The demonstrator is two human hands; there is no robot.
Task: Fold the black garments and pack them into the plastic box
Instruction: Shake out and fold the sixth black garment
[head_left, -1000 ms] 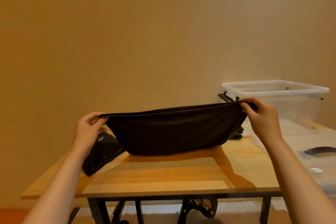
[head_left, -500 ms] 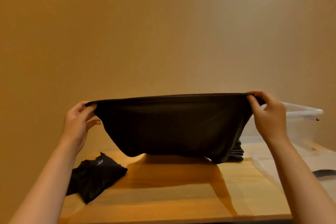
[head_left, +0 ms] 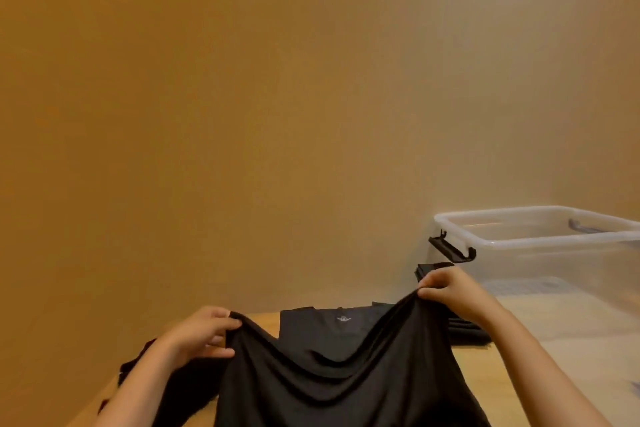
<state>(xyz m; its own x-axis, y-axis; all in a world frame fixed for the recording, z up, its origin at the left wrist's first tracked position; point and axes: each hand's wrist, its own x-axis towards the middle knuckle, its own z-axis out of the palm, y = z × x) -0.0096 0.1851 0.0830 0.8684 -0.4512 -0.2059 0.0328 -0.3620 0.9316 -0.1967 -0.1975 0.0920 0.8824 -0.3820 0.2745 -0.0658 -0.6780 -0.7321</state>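
Note:
I hold a black garment [head_left: 332, 388] by its upper edge, and it sags in folds between my hands over the wooden table [head_left: 266, 321]. My left hand [head_left: 201, 336] pinches the left corner. My right hand [head_left: 450, 291] pinches the right corner, a bit higher. Its far part with a small white logo [head_left: 343, 318] lies flat on the table. The clear plastic box [head_left: 533, 243] stands at the right, open, with a black latch [head_left: 452, 250] on its near-left end.
A stack of folded dark garments [head_left: 467, 333] lies beside the box behind my right hand. Another black garment [head_left: 138, 362] lies crumpled under my left forearm. A plain wall rises right behind the table.
The garment has come down from a taut, raised span to a slack drape on the table. Both hands dropped lower and moved closer together. The camera tilted up.

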